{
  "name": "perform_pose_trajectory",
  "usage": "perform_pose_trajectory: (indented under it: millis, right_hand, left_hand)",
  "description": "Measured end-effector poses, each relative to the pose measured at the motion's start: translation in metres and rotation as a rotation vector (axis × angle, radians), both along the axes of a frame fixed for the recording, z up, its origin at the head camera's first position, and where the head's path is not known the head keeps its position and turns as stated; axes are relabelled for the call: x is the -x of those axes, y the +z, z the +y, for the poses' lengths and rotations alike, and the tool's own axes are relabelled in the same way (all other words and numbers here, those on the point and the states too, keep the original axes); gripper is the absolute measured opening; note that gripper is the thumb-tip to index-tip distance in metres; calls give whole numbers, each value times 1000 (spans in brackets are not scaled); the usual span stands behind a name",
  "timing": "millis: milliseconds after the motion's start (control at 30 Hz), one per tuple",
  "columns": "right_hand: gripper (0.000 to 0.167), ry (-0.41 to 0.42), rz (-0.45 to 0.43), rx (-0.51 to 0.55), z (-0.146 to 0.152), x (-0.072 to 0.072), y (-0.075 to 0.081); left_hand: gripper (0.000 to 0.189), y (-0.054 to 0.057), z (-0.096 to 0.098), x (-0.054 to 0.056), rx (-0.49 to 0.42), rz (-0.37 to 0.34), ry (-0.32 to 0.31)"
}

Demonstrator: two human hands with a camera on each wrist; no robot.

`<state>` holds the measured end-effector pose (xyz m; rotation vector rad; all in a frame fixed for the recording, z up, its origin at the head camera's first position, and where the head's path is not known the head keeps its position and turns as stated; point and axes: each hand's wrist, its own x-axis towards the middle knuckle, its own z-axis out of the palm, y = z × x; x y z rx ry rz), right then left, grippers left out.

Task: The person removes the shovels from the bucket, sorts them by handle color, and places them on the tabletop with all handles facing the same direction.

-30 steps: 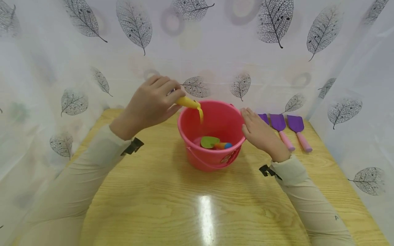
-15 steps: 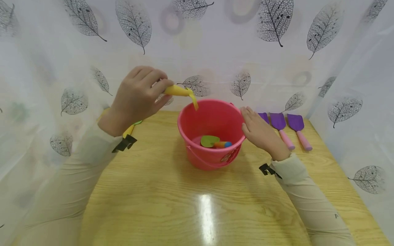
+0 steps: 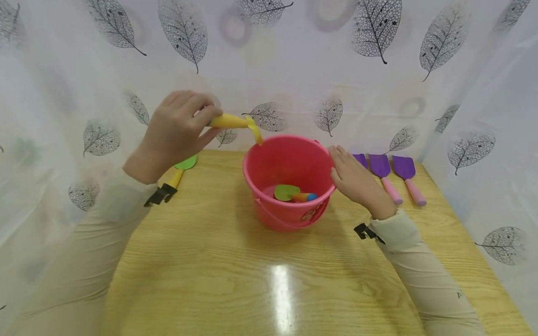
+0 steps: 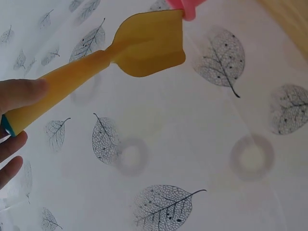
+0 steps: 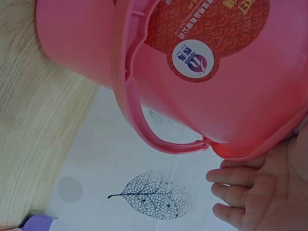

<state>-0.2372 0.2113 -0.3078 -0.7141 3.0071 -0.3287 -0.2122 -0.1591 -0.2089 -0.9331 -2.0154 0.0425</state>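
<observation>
My left hand pinches the handle of a yellow toy shovel, raised at the left of a pink bucket. The shovel's blade tips downward near the bucket's left rim. In the left wrist view the whole yellow blade shows, and the handle ends in blue. My right hand rests against the bucket's right rim with its fingers fairly straight; the right wrist view shows them beside the rim, below the handle joint. Inside the bucket lies a shovel with a green blade, an orange handle and a blue end.
At the back right of the wooden table lie purple shovels with pink handles, one partly behind my right hand. A green shovel with a yellow handle lies at the left, partly hidden by my left wrist. Leaf-patterned sheeting surrounds the table.
My left hand has moved left and up with the yellow shovel, from over the bucket to its left rim. The green shovel on the table has come into view. My right hand stays put.
</observation>
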Motion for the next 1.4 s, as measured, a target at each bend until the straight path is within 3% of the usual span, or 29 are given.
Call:
perform_pose_trajectory:
  millis: [467,867,1133,1400]
  right_hand:
    - [57,2,-3,0,1,-2,1]
    - [57,-4,-7,-2,1,-1,0]
    - [57,1,-3,-2,1,1,-2]
    - [57,1,1,-6,0,1,-1]
  left_hand:
    - [25,7,-21,1,-36,-2,34]
    - [24,14,-25,7,32,-231,47]
    - [26,6,-30,14,93,-311,1]
    - [24,-3,-36,17,155,-395,30]
